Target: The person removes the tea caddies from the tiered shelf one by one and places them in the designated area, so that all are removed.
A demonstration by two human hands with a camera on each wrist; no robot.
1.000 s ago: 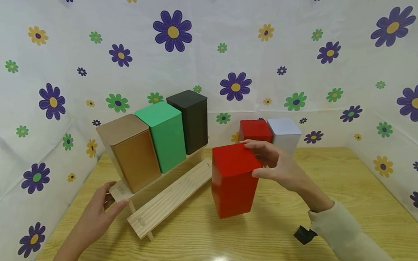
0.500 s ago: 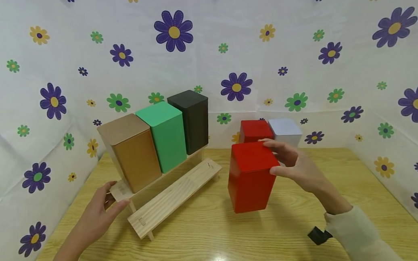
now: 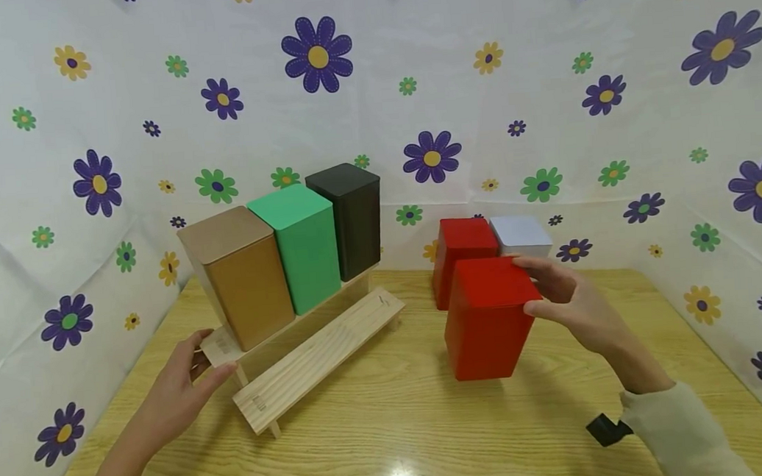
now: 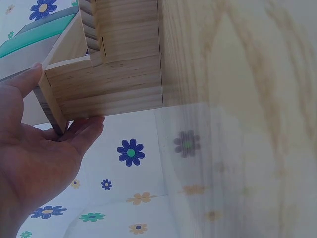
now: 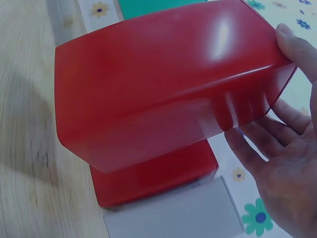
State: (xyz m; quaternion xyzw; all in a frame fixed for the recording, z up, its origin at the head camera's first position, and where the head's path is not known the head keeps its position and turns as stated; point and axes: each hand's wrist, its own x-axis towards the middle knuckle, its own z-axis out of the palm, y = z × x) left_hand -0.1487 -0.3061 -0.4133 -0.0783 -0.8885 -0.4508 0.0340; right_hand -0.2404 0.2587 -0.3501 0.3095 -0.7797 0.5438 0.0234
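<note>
My right hand (image 3: 574,298) holds a tall red box (image 3: 487,334) by its upper end, thumb on the near side and fingers behind. The right wrist view shows the box (image 5: 163,89) lengthwise, its lower end above the table. At the left, my left hand (image 3: 175,385) grips the near end of a two-step wooden rack (image 3: 316,357). In the left wrist view the thumb lies along the upper edge and the other fingers reach underneath the wood (image 4: 106,89). A brown box (image 3: 252,291), a green box (image 3: 305,254) and a black box (image 3: 360,225) stand side by side on the upper step.
Behind the held box, a second red box (image 3: 467,238) and a white box (image 3: 523,234) stand side by side on the wooden table (image 3: 342,447). A flower-print sheet (image 3: 372,106) surrounds the back and sides. Near the right sleeve is a small black piece (image 3: 608,428).
My right hand has carried the red box rightward, away from the rack, so it now overlaps the rear red and white boxes in the head view. The left hand has stayed on the rack.
</note>
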